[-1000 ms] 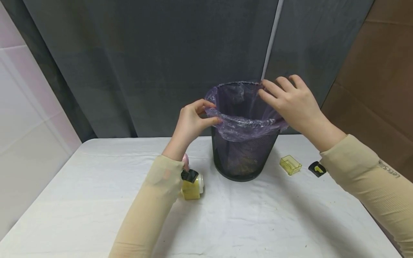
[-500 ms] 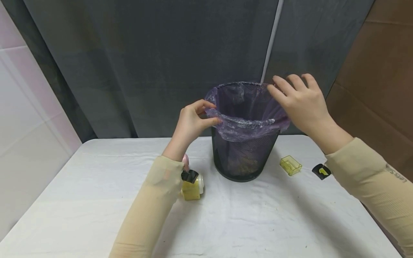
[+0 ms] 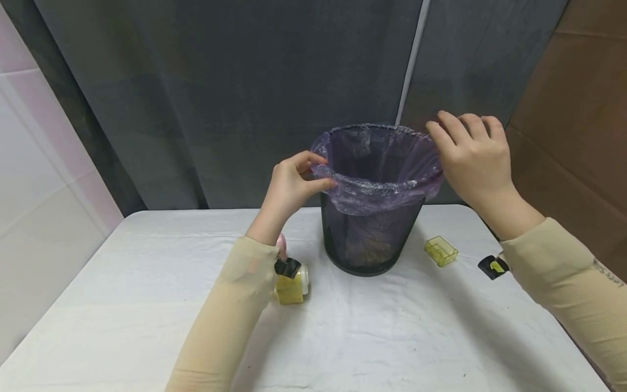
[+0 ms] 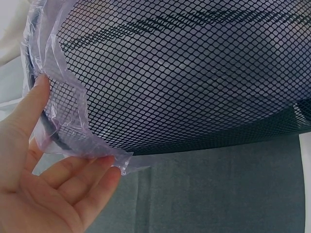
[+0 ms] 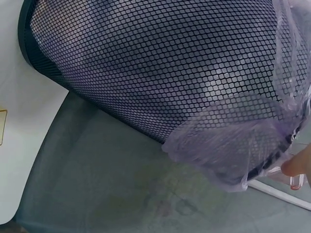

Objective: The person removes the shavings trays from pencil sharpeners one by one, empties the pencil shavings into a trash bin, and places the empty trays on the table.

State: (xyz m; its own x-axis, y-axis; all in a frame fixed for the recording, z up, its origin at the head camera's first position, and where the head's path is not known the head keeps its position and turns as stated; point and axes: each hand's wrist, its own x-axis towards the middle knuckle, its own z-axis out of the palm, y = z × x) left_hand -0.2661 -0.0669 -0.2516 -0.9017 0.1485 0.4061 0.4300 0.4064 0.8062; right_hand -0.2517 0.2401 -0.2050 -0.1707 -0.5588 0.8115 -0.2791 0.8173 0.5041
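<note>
A purple translucent bin liner point(image 3: 377, 201) lines a black mesh wastebasket point(image 3: 364, 239), its top folded outward over the rim. My left hand point(image 3: 294, 179) grips the lined rim on the left side. In the left wrist view its thumb point(image 4: 36, 97) lies on the outer fold of the liner, with the fingers around the edge. My right hand point(image 3: 475, 158) is at the right side of the rim, fingers bent over the liner's edge. Only a fingertip point(image 5: 299, 162) and a bit more of it show in the right wrist view, against the film at the rim.
A small transparent yellow box point(image 3: 441, 251) lies right of the basket on the white-covered table point(image 3: 372, 337). A yellow container with a white cap point(image 3: 291, 288) and a pink thing point(image 3: 281, 245) are partly hidden by the left forearm. A dark curtain point(image 3: 245, 98) hangs behind.
My right hand has moved rightward along the basket's rim, from the back toward the right side, and the liner's edge there lies spread out wider. My left hand has stayed in place.
</note>
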